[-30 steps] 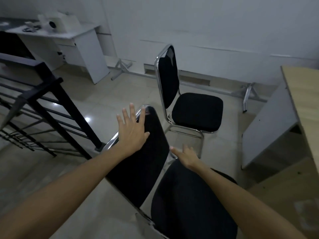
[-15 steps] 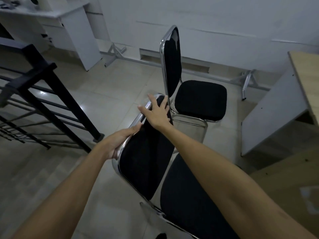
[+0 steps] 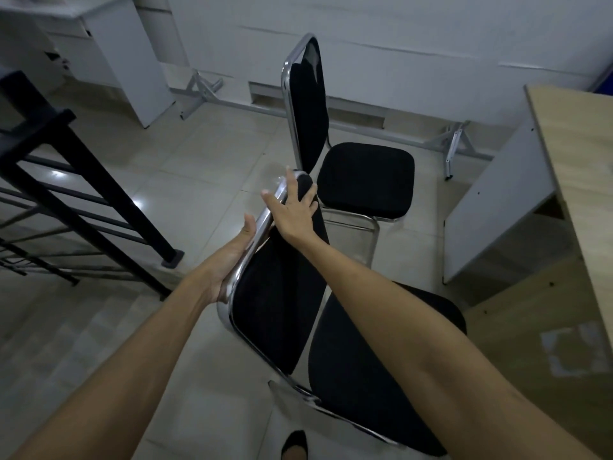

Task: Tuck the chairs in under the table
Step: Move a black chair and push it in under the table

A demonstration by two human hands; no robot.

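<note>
A black padded chair with a chrome frame, the near chair (image 3: 282, 300), stands right below me, its seat pointing towards the wooden table (image 3: 583, 167) at the right. My left hand (image 3: 232, 257) grips the left chrome edge of its backrest. My right hand (image 3: 295, 207) rests over the top of the same backrest, fingers spread across the pad. A second matching chair, the far chair (image 3: 365, 174), stands just beyond, apart from the table, its seat also turned right.
A black metal railing (image 3: 66, 180) runs along the left. A white desk (image 3: 126, 54) stands at the back left. Grey metal frame legs (image 3: 454, 144) lie along the back wall. The table's grey side panel (image 3: 497, 207) faces the chairs. My shoe (image 3: 295, 446) shows at the bottom.
My left hand slid from the backrest's top to its left chrome edge and closed on it. My right hand rose from the seat to the backrest's top. The view moved closer.
</note>
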